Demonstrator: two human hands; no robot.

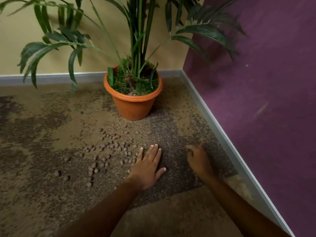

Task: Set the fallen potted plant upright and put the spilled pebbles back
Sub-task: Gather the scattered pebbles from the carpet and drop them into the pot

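Speckled brown carpet (51, 134) fills a corner where a yellow wall (59, 62) meets a purple wall (265, 82), with a grey skirting board (213, 122) along the foot of both; the potted plant (133, 93) already stands upright in its orange pot near the corner, moss showing around the stems and only a few pebbles visible at the front rim, so the righting looks done and the gathering is the step in hand. The spilled pebbles (106, 151) lie scattered on the carpet in front of the pot and off to the left, well apart from it; some sit just beside the fingertips of the left hand (147, 168), which lies flat and spread, palm down, holding nothing. The right hand (198, 159) rests nearer the skirting board, fingers curled under; whether it grips any pebbles I cannot tell, since the picture is blurred there.

To do this well, I would judge it best to sweep the flat left hand across the pile to herd the loose pebbles into one heap, then cup both hands under it; picking them singly would be slow. The farthest strays at the left need a separate reach; lift each load fully over the rim before letting go, low among the stems, so nothing bounces back out.
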